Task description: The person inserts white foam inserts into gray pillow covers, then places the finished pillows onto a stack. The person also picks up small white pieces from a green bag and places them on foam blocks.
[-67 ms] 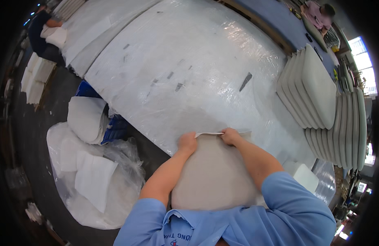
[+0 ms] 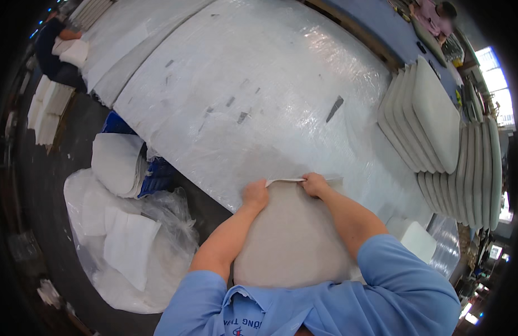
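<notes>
A beige, fabric-covered cushion (image 2: 292,241) lies against my front, its broad end close to my body and its narrower end pointing away over the table. My left hand (image 2: 256,195) grips the left corner of the far edge, fingers closed round the fabric. At the right part of that same edge, my right hand (image 2: 315,185) pinches the cloth. Between the two hands the cover's rim stretches in a thin pale fold. What sits inside the cover is hidden.
The table (image 2: 259,73) is wrapped in clear plastic with dark tape scraps. Finished-looking cushions (image 2: 421,123) stand stacked at right, beside a white foam block (image 2: 413,238). On the left floor are a blue crate (image 2: 155,176) holding pale pads and a plastic bag (image 2: 119,280). Two people work farther off.
</notes>
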Motion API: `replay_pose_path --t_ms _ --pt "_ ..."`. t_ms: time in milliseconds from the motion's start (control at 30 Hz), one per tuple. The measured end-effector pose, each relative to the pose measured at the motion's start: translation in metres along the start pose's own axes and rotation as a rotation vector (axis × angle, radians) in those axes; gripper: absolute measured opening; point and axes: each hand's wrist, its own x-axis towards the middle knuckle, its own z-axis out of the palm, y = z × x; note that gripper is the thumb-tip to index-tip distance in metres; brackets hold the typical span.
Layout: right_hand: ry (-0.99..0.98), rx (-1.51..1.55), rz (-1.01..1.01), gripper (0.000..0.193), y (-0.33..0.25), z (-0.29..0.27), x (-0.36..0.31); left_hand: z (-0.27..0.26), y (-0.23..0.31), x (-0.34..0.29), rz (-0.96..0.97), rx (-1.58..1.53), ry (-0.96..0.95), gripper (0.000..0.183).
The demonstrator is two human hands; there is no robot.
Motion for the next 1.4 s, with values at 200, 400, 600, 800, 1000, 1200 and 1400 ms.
replay_pose_path --t_ms 200,400,600,800,1000,1200,1400 --pt "0.245 0.083 -0.019 0.035 0.003 0.022 0.004 0.008 -0.004 0.003 -0.010 0.099 -0.014 0.013" --pt "0.411 0.159 -0.023 0.034 0.003 0.040 0.016 0.010 -0.010 0.008 0.039 0.142 -0.058 0.011" --pt "0.331 0.183 -0.059 0.031 0.009 0.024 0.018 0.006 -0.002 0.015 0.038 0.159 -0.035 0.015" --pt "0.152 -0.008 -0.134 0.027 0.051 -0.016 -0.003 0.002 0.002 0.011 0.079 0.136 0.039 0.017" --pt "0.452 0.102 -0.182 0.020 0.075 0.004 0.003 0.016 -0.012 0.007 0.139 0.185 0.078 0.024" --pt "0.419 0.165 -0.136 0.022 0.068 0.005 0.010 0.013 -0.005 0.011 0.113 0.213 0.051 0.027" --pt "0.535 0.140 -0.113 0.033 0.060 -0.031 -0.003 -0.026 0.010 0.013 0.098 -0.037 -0.016 0.026"
